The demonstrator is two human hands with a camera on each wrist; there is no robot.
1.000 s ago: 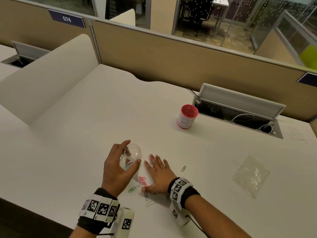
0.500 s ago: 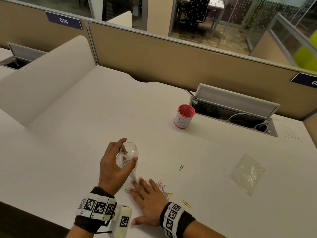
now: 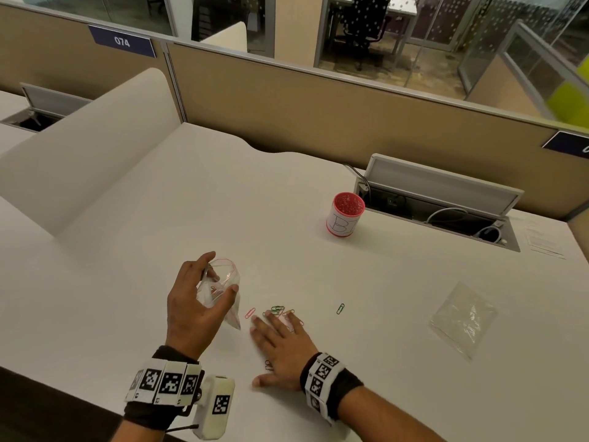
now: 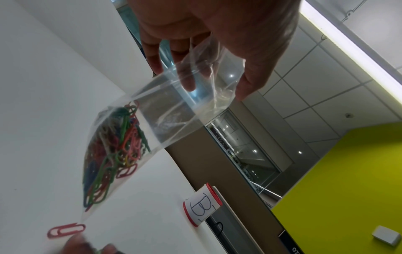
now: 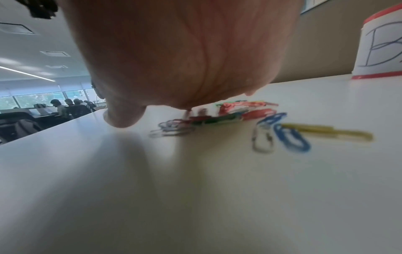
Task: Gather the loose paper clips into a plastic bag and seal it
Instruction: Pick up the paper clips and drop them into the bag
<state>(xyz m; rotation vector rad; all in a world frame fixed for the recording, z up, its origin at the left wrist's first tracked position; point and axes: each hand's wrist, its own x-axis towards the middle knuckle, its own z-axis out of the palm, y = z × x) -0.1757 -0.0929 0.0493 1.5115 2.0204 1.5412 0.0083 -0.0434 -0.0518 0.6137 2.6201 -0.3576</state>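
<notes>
My left hand [image 3: 204,298] grips a clear zip bag [image 3: 220,288] by its open mouth, just above the desk. Many coloured paper clips [image 4: 110,154] fill the bag's [image 4: 174,110] lower half. My right hand [image 3: 280,346] lies flat on the desk, fingers straight, over a small heap of loose clips [image 3: 279,311]. The heap [image 5: 228,116] shows under the palm in the right wrist view. A pink clip [image 3: 250,312] lies between the bag and the right fingertips. One green clip [image 3: 340,309] lies apart to the right. A few clips [image 3: 268,365] sit by the right thumb.
A red-rimmed cup [image 3: 345,214] marked B stands further back on the white desk [image 3: 127,250]. A second, flat plastic bag [image 3: 463,319] lies at the right. An open cable tray [image 3: 439,202] runs along the tan partition. The desk's near edge is close to my wrists.
My right hand slid toward me and leftward, dragging clips with it, then shifted slightly right. The left hand kept holding the bag upright in the same spot.
</notes>
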